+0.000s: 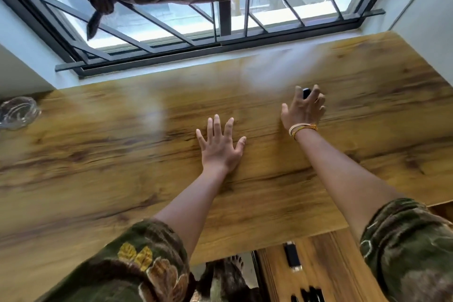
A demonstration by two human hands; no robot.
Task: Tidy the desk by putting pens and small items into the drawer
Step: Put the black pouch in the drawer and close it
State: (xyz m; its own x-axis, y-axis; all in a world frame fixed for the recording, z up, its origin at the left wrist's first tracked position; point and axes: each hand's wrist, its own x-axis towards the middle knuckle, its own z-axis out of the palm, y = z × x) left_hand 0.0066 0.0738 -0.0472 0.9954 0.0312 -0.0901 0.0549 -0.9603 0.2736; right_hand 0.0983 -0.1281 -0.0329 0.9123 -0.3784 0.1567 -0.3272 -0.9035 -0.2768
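Drawer open, black items inside | right hand clamped on small dark item | left hand flat, fingers apart, on desk | near completion.

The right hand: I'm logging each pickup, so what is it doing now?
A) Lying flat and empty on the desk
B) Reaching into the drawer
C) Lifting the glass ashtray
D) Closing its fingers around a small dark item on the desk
D: the right hand curls its fingers around a small dark item far out on the desk.

Left hand flat, right hand curled.
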